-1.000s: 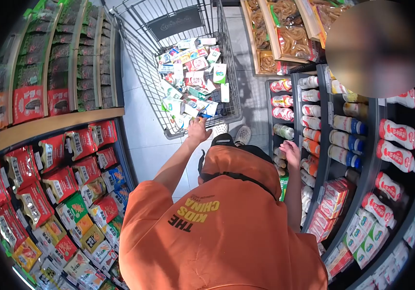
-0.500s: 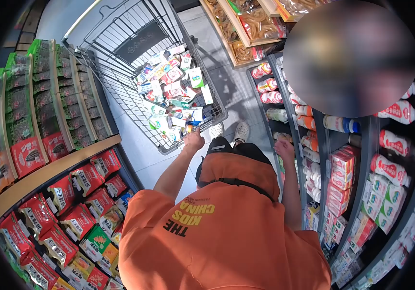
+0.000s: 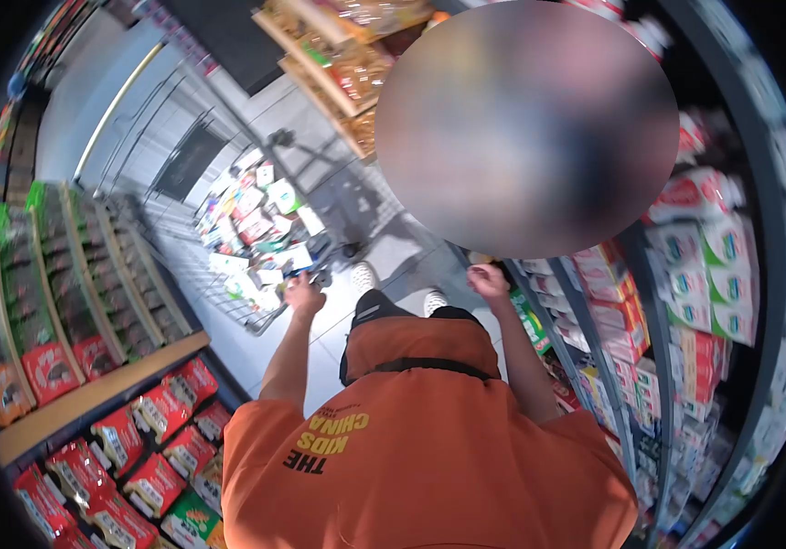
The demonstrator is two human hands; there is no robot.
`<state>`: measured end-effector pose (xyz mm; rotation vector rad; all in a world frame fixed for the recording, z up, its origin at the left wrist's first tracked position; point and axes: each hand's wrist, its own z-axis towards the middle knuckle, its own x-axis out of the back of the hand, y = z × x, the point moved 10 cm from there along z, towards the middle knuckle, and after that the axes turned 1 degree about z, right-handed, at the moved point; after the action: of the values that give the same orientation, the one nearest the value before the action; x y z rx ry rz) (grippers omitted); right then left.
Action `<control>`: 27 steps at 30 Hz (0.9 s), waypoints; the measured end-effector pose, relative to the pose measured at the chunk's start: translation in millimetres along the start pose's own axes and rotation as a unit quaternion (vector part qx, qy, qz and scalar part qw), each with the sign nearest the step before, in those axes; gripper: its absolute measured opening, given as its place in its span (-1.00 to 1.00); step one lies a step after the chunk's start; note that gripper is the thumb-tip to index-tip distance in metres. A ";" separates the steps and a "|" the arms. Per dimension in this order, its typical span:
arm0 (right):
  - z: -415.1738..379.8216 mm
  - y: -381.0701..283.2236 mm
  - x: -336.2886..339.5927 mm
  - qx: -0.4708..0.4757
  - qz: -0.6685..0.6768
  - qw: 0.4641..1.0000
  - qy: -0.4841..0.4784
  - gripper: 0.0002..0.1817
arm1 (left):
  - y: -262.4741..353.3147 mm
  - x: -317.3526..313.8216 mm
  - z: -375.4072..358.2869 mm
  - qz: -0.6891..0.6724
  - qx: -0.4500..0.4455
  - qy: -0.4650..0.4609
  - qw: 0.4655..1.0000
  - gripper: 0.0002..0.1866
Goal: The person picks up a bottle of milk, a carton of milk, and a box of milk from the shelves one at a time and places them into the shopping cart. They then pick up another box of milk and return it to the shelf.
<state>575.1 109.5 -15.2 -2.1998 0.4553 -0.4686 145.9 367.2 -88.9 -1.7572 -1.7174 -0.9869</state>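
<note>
At the near end of a wire shopping cart, my left hand is closed over the rim, its fingertips partly blurred. Small boxes and packets are heaped in the cart's basket. My right hand hangs in the air in front of the right-hand shelves, fingers loosely bent and slightly apart, with nothing visible in it. Close by on its right is a green pack on a low shelf.
A rack of red snack bags and green-topped packets runs along the left. Shelves with tissue packs and boxes line the right. Wooden bins of bagged food stand ahead. A blurred oval hides part of the upper right.
The view has swung, so the cart and left hand appear farther left and the hand lower. My right hand appears farther left, away from the right shelves' bottles.
</note>
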 end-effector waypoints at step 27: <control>-234.6 125.8 115.9 -0.048 0.109 0.992 -0.052 -0.74 | 67.2 -63.6 -173.0 0.040 0.006 0.045 0.998 0.01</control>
<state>543.6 -172.7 45.6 -2.2211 0.6645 -0.2181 188.1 187.9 -21.5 -1.7344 -1.5813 -1.0030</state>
